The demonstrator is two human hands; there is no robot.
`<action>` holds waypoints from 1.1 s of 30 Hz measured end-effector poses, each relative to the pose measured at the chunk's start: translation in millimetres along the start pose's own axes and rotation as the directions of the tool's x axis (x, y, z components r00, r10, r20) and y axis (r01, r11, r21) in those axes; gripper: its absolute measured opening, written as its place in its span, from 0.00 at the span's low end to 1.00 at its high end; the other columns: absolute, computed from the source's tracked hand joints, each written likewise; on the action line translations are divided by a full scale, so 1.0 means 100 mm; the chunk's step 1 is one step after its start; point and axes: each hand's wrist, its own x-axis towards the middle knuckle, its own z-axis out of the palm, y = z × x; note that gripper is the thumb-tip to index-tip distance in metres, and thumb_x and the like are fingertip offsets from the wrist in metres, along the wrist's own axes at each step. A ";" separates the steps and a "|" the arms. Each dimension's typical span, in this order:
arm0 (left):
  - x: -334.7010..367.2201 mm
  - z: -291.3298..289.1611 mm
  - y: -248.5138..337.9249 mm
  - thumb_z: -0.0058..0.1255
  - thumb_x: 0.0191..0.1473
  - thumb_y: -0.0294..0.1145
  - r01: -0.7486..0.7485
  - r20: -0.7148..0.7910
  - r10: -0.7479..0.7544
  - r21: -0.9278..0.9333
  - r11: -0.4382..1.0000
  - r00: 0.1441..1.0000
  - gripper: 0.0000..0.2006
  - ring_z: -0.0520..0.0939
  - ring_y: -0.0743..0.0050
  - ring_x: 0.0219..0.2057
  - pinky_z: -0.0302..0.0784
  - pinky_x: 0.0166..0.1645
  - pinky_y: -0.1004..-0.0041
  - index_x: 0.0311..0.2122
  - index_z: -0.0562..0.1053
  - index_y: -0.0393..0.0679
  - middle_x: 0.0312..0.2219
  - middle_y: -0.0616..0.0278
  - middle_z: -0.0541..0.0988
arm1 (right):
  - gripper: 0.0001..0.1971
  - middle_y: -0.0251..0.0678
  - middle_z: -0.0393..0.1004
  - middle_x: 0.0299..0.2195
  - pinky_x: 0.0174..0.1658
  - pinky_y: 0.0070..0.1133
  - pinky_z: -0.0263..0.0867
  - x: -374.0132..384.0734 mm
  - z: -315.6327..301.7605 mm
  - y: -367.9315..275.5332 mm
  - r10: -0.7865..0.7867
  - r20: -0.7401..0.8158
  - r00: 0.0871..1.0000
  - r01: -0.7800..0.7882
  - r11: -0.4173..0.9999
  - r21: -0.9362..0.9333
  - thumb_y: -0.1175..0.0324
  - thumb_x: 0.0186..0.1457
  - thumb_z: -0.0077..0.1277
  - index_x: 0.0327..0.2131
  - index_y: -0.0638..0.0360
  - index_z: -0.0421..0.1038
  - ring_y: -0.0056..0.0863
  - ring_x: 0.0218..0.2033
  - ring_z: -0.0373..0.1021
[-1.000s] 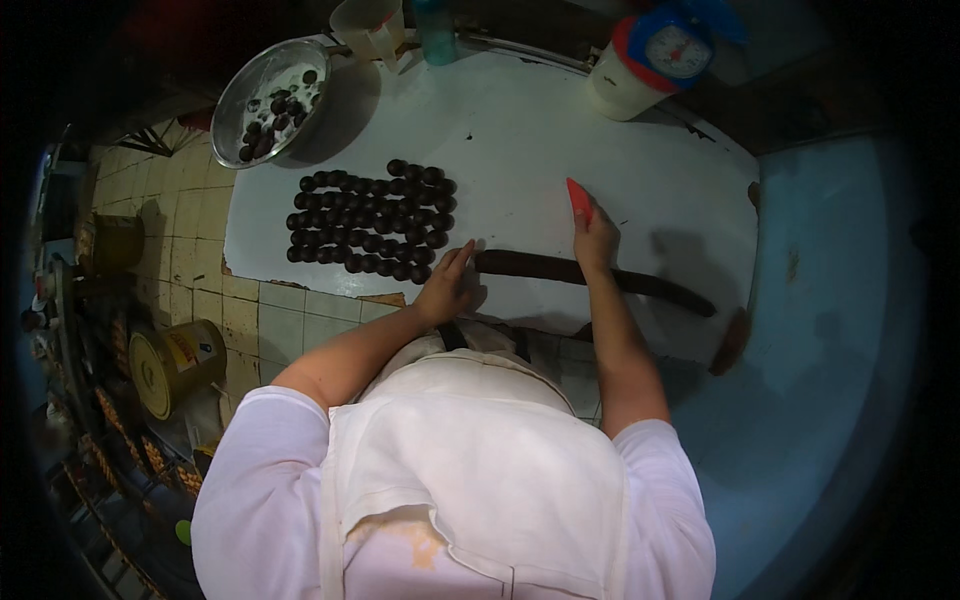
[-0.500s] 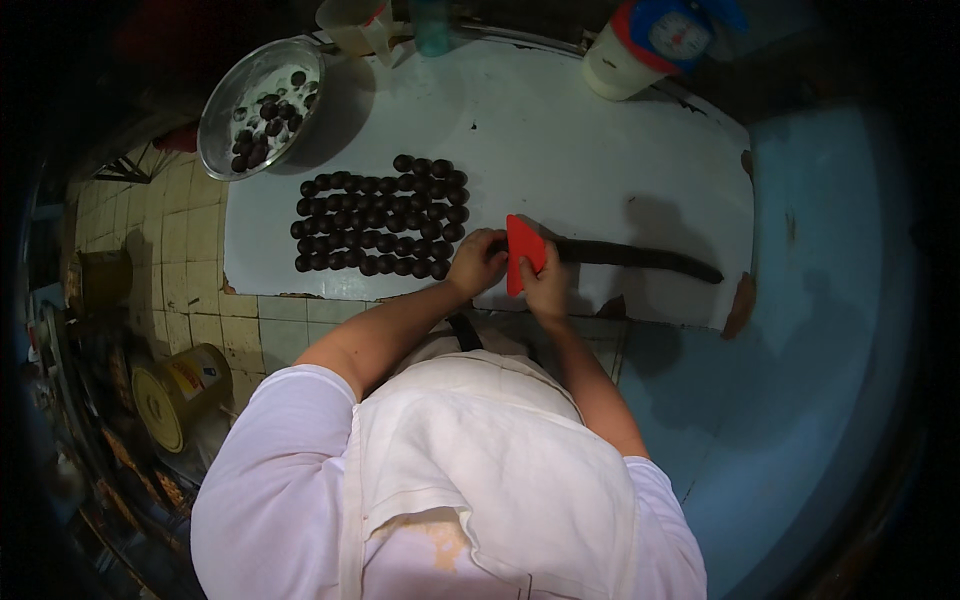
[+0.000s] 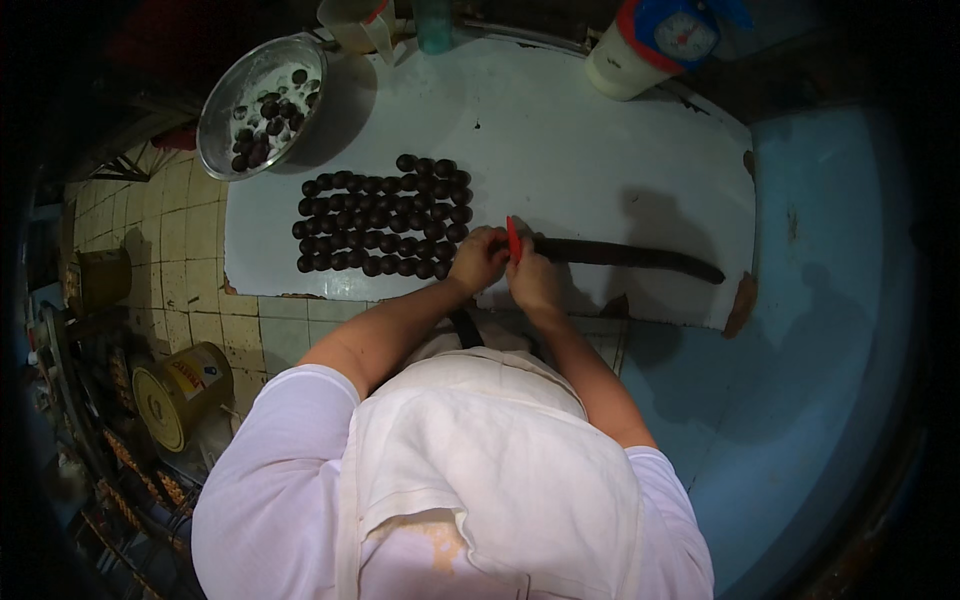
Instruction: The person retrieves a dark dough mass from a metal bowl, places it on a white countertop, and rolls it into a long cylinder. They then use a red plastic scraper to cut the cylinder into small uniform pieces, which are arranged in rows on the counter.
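On the white tabletop (image 3: 560,130) a long dark brown dough rope (image 3: 625,255) stretches to the right, its far end bending slightly toward me. My right hand (image 3: 535,280) grips a flat red dough scraper (image 3: 513,238), held edge-on and upright across the rope's left end. Close against it, my left hand (image 3: 478,262) has its fingers curled around the dark dough at that end; the fingertips partly hide it. Left of my hands lie several rows of dark round dough balls (image 3: 380,217), the nearest almost touching my left hand.
A metal bowl (image 3: 212,110) with white powder and more dark balls stands at the back left. Behind are a clear jug (image 3: 355,28), a greenish container (image 3: 433,28) and a kitchen scale (image 3: 685,38) by a pale container (image 3: 615,70). A yellowish bucket (image 3: 185,392) lies left on the tiled floor.
The scraper has turned from showing its broad face to nearly edge-on. My right hand has moved slightly left, closer to my left hand, which stays in place.
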 end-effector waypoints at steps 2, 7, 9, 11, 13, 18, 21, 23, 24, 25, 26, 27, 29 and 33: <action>0.02 0.00 -0.01 0.61 0.50 0.27 -0.023 0.002 0.023 0.018 1.000 1.000 0.15 0.81 0.45 0.43 0.77 0.49 0.58 0.45 0.79 0.42 0.38 0.50 0.80 | 0.21 0.53 0.80 0.30 0.39 0.48 0.72 0.05 0.00 -0.03 0.007 0.052 0.999 -0.009 0.999 0.048 0.62 0.64 0.48 0.57 0.61 0.64 0.56 0.34 0.78; 0.03 -0.03 0.07 0.60 0.49 0.26 -0.027 -0.029 0.028 0.015 1.000 0.999 0.14 0.79 0.41 0.44 0.76 0.49 0.56 0.43 0.77 0.40 0.37 0.47 0.79 | 0.18 0.55 0.80 0.36 0.43 0.47 0.73 0.17 0.07 -0.03 -0.046 0.049 0.998 0.046 0.999 0.007 0.64 0.63 0.49 0.52 0.62 0.63 0.57 0.39 0.78; 0.01 -0.02 0.02 0.60 0.49 0.26 -0.041 -0.019 0.043 0.074 0.996 0.999 0.14 0.79 0.39 0.44 0.76 0.49 0.56 0.43 0.75 0.39 0.37 0.46 0.78 | 0.18 0.55 0.80 0.36 0.42 0.47 0.74 0.25 0.20 0.06 -0.073 0.039 0.997 0.073 0.997 0.004 0.65 0.63 0.50 0.53 0.62 0.63 0.57 0.39 0.78; 0.00 -0.03 0.06 0.60 0.49 0.26 -0.042 -0.010 0.042 0.048 0.998 0.999 0.14 0.79 0.39 0.44 0.76 0.49 0.56 0.43 0.74 0.39 0.37 0.46 0.77 | 0.19 0.55 0.80 0.35 0.42 0.48 0.74 0.32 0.27 0.13 -0.089 0.020 0.996 0.089 0.996 -0.008 0.65 0.62 0.50 0.53 0.62 0.62 0.58 0.38 0.78; -0.02 -0.03 0.08 0.60 0.49 0.26 -0.045 -0.018 0.045 0.029 0.999 0.999 0.15 0.79 0.40 0.44 0.76 0.49 0.56 0.43 0.73 0.39 0.38 0.46 0.77 | 0.20 0.55 0.80 0.35 0.41 0.48 0.73 0.30 0.27 0.18 -0.105 0.018 0.994 0.105 0.994 -0.007 0.65 0.62 0.51 0.54 0.61 0.61 0.58 0.37 0.78; -0.07 0.07 0.02 0.61 0.48 0.24 -0.139 -0.103 0.146 0.071 0.988 0.984 0.15 0.79 0.42 0.45 0.76 0.49 0.56 0.43 0.73 0.41 0.39 0.48 0.77 | 0.22 0.55 0.80 0.32 0.40 0.48 0.72 0.27 0.21 0.21 -0.102 -0.099 0.990 0.111 0.989 0.093 0.64 0.62 0.52 0.57 0.61 0.64 0.59 0.35 0.77; -0.14 0.01 0.12 0.62 0.48 0.25 -0.006 -0.024 0.004 -0.077 0.997 1.000 0.16 0.79 0.42 0.45 0.75 0.51 0.55 0.43 0.72 0.42 0.40 0.48 0.77 | 0.21 0.56 0.80 0.35 0.42 0.48 0.71 0.10 0.03 0.32 -0.075 -0.202 0.977 0.120 0.967 0.224 0.61 0.63 0.53 0.54 0.63 0.67 0.60 0.39 0.77; -0.20 0.06 0.02 0.61 0.48 0.25 -0.080 -0.052 0.081 0.021 0.997 0.995 0.16 0.79 0.43 0.45 0.75 0.52 0.55 0.44 0.72 0.42 0.40 0.49 0.78 | 0.20 0.56 0.80 0.38 0.43 0.46 0.72 -0.04 -0.22 0.43 -0.067 -0.257 0.964 0.143 0.946 0.291 0.58 0.64 0.52 0.51 0.64 0.69 0.58 0.42 0.77; -0.21 0.06 0.01 0.61 0.48 0.25 -0.121 -0.058 0.126 0.071 0.990 0.990 0.17 0.79 0.43 0.46 0.75 0.52 0.55 0.44 0.72 0.42 0.41 0.49 0.78 | 0.21 0.56 0.80 0.39 0.45 0.44 0.72 -0.08 -0.24 0.54 -0.030 -0.274 0.961 0.128 0.929 0.348 0.58 0.64 0.53 0.52 0.64 0.69 0.57 0.43 0.77; -0.22 0.06 0.00 0.61 0.49 0.25 -0.139 -0.042 0.144 0.111 0.984 0.989 0.16 0.80 0.45 0.45 0.76 0.51 0.57 0.44 0.72 0.42 0.40 0.50 0.78 | 0.21 0.56 0.80 0.40 0.46 0.41 0.72 -0.12 -0.24 0.67 0.008 -0.289 0.957 0.114 0.908 0.404 0.58 0.64 0.54 0.53 0.64 0.69 0.56 0.44 0.77; -0.24 0.05 0.04 0.61 0.49 0.25 -0.158 -0.023 0.163 0.146 0.977 0.986 0.16 0.81 0.47 0.44 0.76 0.50 0.58 0.44 0.72 0.42 0.40 0.51 0.79 | 0.22 0.55 0.80 0.41 0.47 0.39 0.72 -0.16 -0.24 0.81 0.052 -0.302 0.952 0.097 0.884 0.458 0.58 0.64 0.55 0.54 0.64 0.70 0.56 0.45 0.77; -0.23 0.03 0.06 0.61 0.49 0.26 -0.176 -0.006 0.181 0.185 0.967 0.984 0.16 0.82 0.49 0.43 0.77 0.49 0.60 0.44 0.71 0.41 0.39 0.52 0.79 | 0.21 0.51 0.79 0.43 0.49 0.33 0.71 -0.20 -0.26 0.94 0.020 -0.302 0.953 0.130 0.874 0.468 0.58 0.65 0.55 0.55 0.63 0.70 0.45 0.46 0.78; -0.18 0.02 0.01 0.62 0.51 0.26 0.060 -0.001 -0.060 -0.113 0.992 0.998 0.15 0.83 0.56 0.42 0.78 0.47 0.64 0.43 0.71 0.41 0.38 0.54 0.80 | 0.20 0.46 0.79 0.42 0.50 0.31 0.70 -0.29 -0.27 1.11 -0.018 -0.312 0.950 0.191 0.824 0.534 0.59 0.66 0.54 0.54 0.64 0.70 0.39 0.45 0.77; 0.21 -0.08 0.08 0.62 0.57 0.30 0.136 -0.003 -0.136 0.048 0.990 0.991 0.15 0.84 0.68 0.40 0.79 0.44 0.71 0.46 0.72 0.40 0.38 0.58 0.82 | 0.23 0.51 0.79 0.43 0.51 0.35 0.69 -0.42 -0.27 1.25 -0.020 -0.378 0.926 0.259 0.763 0.593 0.54 0.67 0.51 0.53 0.64 0.71 0.48 0.47 0.77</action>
